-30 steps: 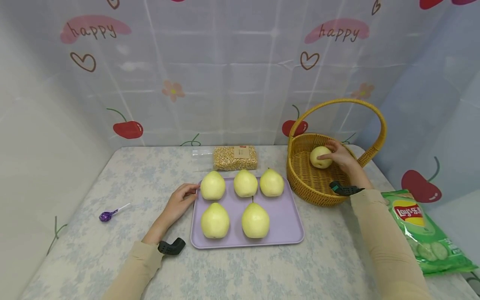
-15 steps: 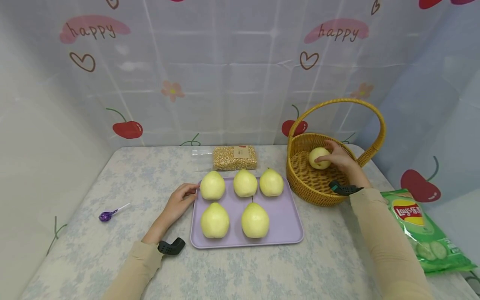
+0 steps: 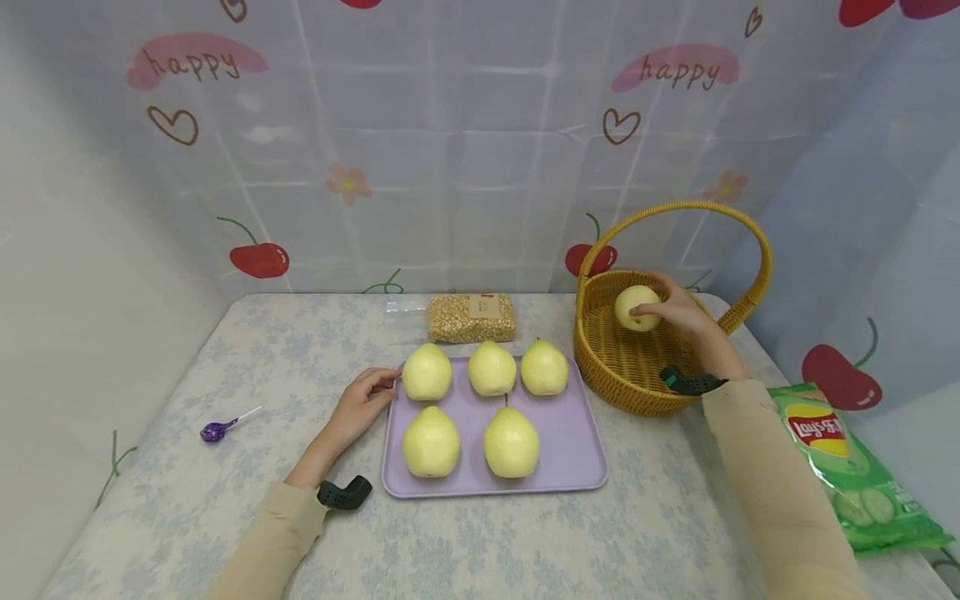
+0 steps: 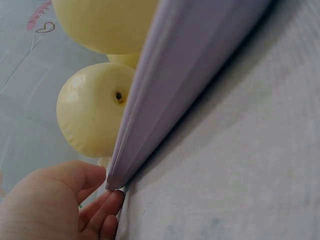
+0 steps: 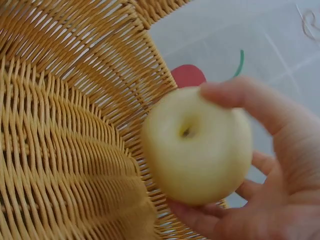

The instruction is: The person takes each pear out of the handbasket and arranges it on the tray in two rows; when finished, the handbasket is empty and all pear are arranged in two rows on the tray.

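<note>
In the head view, a pale yellow pear (image 3: 635,309) is in the wicker basket (image 3: 630,392). My right hand (image 3: 684,315) grips this pear, its thumb on the near side; the right wrist view shows the fingers curled round the fruit (image 5: 197,155), close to the woven wall. On the purple tray (image 3: 566,450) several more pears (image 3: 512,443) stand in two rows. My left hand (image 3: 365,406) is at the tray's left edge. Thumb and fingers pinch the rim there, as the left wrist view shows, beside a pear (image 4: 95,110).
Behind the tray lies a clear bag of corn kernels (image 3: 471,318). A purple-wrapped lollipop (image 3: 217,430) is on the left of the patterned tablecloth (image 3: 315,550). Right of my right forearm lies a green chip bag (image 3: 847,475). The basket's tall handle (image 3: 682,207) arches over it.
The right hand has shifted the held pear slightly up and to the left within the basket. My left hand and the tray stay in place. The head view has tilted a little.
</note>
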A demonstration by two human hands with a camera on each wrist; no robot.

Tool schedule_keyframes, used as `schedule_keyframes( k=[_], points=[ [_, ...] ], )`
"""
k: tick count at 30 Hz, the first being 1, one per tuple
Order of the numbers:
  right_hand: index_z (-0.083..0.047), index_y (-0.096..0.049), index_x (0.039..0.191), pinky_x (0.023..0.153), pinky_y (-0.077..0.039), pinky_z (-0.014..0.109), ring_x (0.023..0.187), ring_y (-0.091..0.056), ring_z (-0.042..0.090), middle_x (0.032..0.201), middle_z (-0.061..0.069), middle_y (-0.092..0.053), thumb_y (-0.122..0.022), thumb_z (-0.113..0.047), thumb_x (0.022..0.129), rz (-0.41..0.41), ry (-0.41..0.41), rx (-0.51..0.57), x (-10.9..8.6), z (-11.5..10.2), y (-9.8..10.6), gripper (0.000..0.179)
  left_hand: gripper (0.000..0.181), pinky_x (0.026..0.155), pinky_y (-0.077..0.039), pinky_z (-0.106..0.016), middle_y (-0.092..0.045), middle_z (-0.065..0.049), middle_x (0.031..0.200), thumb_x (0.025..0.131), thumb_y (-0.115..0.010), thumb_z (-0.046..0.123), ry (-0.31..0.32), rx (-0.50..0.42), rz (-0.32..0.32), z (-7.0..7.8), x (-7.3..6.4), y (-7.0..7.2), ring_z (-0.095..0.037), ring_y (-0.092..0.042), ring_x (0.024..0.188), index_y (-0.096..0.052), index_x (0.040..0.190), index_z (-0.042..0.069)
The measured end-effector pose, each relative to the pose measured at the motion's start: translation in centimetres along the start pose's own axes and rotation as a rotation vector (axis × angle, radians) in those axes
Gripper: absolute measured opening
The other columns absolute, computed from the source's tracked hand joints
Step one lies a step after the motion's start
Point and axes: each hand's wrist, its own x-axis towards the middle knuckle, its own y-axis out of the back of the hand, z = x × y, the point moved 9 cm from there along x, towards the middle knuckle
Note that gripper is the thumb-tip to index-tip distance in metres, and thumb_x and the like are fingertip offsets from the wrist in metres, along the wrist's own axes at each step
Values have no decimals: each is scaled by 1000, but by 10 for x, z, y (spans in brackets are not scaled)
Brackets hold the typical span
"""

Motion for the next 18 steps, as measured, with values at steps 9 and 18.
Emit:
schedule_keyframes(
  k=[9,18],
  points=[
    [-15,-2,155,73,-51,15,105,-46,10,156,23,-12,-64,-12,90,0,44,105,-20,-35,0,90,31,96,-49,-42,-59,-13,124,95,-56,13,-7,-1,-1,0,0,0,-27,-57,111,-59,126,6],
    [-17,-6,154,77,-46,10,130,-33,33,154,23,-18,-66,-13,88,52,109,94,-72,-73,-13,90,32,95,-50,-40,-59,-17,124,95,-56,8,-3,5,8,7,-1,1,-30,-57,111,-59,125,0]
  ],
)
